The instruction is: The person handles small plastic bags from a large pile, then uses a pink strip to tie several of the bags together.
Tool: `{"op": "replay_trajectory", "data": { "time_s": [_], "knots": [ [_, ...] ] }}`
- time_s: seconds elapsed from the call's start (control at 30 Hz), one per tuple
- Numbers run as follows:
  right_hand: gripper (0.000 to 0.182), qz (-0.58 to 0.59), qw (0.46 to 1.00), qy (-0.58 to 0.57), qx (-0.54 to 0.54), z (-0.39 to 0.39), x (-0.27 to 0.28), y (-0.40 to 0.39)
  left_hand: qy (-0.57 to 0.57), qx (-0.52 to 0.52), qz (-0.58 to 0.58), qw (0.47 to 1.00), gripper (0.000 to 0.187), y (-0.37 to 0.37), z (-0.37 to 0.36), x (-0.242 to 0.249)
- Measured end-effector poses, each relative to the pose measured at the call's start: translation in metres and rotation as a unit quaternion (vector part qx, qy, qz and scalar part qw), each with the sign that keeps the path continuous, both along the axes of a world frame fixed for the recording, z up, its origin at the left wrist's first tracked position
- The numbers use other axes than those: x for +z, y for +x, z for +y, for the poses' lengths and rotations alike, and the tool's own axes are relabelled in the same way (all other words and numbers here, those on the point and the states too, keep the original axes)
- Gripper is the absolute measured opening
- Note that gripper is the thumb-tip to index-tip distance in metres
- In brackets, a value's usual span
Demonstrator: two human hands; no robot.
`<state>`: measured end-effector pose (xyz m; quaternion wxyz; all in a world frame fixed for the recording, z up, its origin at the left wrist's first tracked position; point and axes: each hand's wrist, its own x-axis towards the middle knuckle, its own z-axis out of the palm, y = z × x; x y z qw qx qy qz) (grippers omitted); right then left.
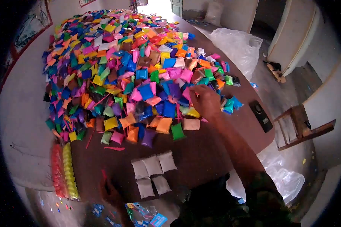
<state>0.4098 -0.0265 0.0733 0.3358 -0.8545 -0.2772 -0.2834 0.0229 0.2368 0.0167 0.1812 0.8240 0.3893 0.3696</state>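
Left edge: stacked sleeves of packets (65,171), orange and yellow.
Left hand (110,193): blurred at table edge; grip cannot be told.
Centre: five grey packets (153,172) grouped on brown table (201,151).
Right hand (205,101): fingers curled, reaching into coloured packet heap (125,64).
Far right: black phone (262,115).

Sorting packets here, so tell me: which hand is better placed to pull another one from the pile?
Probably the right hand: it rests on the packet pile; the left hand is low, away.

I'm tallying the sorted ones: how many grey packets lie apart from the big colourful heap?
5 grey packets: three in a row at the near side of the brown table, two just below them, closer to the person. Others may be buried in the heap.
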Motion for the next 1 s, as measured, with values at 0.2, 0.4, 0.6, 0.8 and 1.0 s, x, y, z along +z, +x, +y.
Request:
{"op": "replay_trajectory", "data": {
  "time_s": [0.2, 0.4, 0.6, 0.8, 1.0],
  "knots": [
    [0.030, 0.093, 0.979, -0.165, -0.072, 0.037, 0.010, 0.033, -0.020, 0.006, 0.002, 1.000, 0.016, -0.003, -0.001, -0.003],
    [0.027, 0.100, 0.976, -0.177, -0.071, 0.058, 0.000, 0.048, -0.018, 0.021, 0.035, 0.999, 0.019, -0.007, 0.005, -0.012],
    [0.017, 0.021, 0.998, -0.041, -0.032, 0.086, -0.025, 0.044, -0.023, 0.029, 0.052, 0.998, 0.023, -0.007, 0.010, -0.019],
    [0.020, -0.030, 0.993, 0.111, 0.010, 0.134, -0.027, 0.031, -0.026, 0.038, 0.078, 0.996, 0.026, -0.013, 0.018, -0.028],
    [0.025, -0.018, 0.975, 0.199, 0.103, 0.194, -0.012, 0.022, -0.024, 0.024, 0.064, 0.997, 0.026, -0.005, 0.020, -0.031]
  ]
}}
